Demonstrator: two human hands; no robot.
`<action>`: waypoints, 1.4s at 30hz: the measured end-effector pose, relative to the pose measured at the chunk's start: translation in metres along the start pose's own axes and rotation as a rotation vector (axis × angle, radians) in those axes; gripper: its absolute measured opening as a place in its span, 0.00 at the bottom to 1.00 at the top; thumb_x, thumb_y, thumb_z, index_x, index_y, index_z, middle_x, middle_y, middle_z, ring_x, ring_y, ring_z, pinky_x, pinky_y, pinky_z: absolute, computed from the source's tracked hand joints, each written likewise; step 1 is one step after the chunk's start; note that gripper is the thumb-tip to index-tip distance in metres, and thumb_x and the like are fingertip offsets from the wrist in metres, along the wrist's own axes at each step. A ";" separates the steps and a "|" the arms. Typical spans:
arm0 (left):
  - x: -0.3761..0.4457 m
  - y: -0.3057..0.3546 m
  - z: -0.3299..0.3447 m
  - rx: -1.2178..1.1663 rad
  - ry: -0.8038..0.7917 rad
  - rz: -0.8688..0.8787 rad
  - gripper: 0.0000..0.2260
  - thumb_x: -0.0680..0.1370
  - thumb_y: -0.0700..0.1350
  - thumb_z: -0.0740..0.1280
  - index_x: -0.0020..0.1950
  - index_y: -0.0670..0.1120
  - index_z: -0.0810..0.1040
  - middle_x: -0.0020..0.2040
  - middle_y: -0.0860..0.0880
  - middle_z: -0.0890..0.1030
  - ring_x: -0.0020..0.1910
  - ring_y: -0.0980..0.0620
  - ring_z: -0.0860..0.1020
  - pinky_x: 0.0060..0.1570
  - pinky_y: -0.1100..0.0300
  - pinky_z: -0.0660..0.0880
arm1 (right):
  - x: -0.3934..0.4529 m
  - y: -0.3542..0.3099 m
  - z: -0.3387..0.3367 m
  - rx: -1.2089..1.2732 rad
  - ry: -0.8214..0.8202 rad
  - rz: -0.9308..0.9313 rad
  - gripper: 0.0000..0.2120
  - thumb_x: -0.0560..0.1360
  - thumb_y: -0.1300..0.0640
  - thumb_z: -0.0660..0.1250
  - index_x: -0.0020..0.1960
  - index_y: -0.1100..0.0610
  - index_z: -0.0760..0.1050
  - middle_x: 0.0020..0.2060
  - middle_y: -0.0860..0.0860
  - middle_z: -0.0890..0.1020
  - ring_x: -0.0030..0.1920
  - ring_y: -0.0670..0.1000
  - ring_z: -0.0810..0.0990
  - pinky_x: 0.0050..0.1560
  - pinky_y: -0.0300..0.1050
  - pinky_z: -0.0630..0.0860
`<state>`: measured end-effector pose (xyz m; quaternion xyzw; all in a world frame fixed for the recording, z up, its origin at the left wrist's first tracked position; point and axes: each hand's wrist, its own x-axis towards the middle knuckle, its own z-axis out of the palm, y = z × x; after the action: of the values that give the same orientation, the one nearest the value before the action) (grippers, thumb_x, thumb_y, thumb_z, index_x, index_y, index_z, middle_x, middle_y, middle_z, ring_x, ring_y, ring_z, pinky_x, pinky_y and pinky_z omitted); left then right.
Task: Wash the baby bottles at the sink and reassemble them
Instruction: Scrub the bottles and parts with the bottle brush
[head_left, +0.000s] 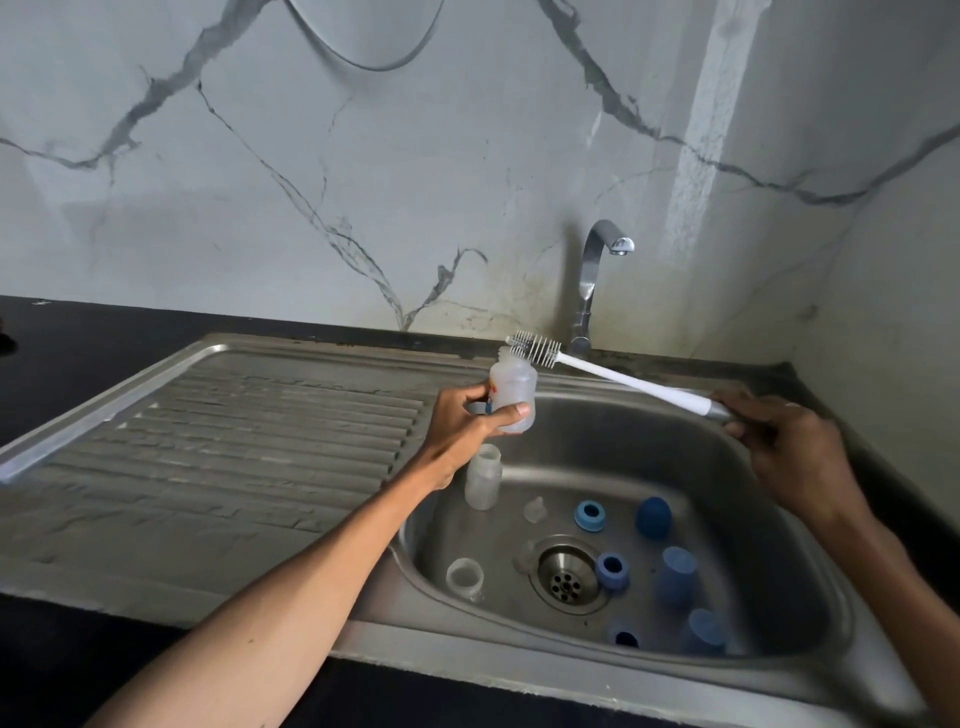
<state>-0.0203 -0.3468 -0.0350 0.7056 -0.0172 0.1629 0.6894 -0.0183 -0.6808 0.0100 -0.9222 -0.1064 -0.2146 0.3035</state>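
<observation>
Over the steel sink (769, 467), my left hand (462, 421) grips a baby bottle (511, 387); my right hand (784, 441) clasps the bottle brush (613, 371), bristles seemingly touching the bottle's mouth at one o'clock.

A home kitchen is showing here: a stainless steel sink (769, 467) with a ribbed draining board (249, 441) at the left of the frame is sitting in a dark countertop (78, 353), and a curved chrome tap (592, 280) is rising behind the basin at centre right. A pale marble-look wall (363, 182) with grey veining is filling the upper half of the frame. Baby bottle parts, among them blue collars (589, 515) and caps (675, 569), are lying round the drain (566, 574) at lower centre.
</observation>
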 end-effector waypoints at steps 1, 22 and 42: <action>-0.001 0.001 0.001 -0.004 -0.004 0.000 0.14 0.67 0.45 0.81 0.49 0.41 0.86 0.48 0.37 0.85 0.50 0.36 0.84 0.51 0.40 0.82 | 0.000 -0.001 0.001 -0.001 -0.001 0.009 0.17 0.76 0.63 0.68 0.65 0.58 0.78 0.60 0.59 0.80 0.62 0.58 0.77 0.64 0.45 0.68; -0.007 0.013 0.012 -0.364 -0.008 -0.180 0.14 0.74 0.40 0.75 0.58 0.39 0.81 0.56 0.39 0.84 0.56 0.41 0.83 0.59 0.46 0.80 | -0.016 -0.038 0.006 -0.078 -0.229 0.012 0.20 0.75 0.60 0.70 0.67 0.55 0.75 0.62 0.56 0.80 0.61 0.54 0.77 0.64 0.47 0.71; 0.001 0.009 -0.002 -0.593 0.183 -0.266 0.07 0.79 0.36 0.67 0.56 0.40 0.78 0.55 0.40 0.83 0.57 0.42 0.81 0.65 0.45 0.75 | -0.020 -0.048 0.002 -0.234 -0.729 -0.058 0.21 0.75 0.53 0.71 0.68 0.48 0.73 0.54 0.44 0.83 0.49 0.40 0.80 0.49 0.32 0.71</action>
<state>-0.0225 -0.3446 -0.0265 0.4529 0.0906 0.1220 0.8785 -0.0511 -0.6428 0.0240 -0.9630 -0.2084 0.1084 0.1322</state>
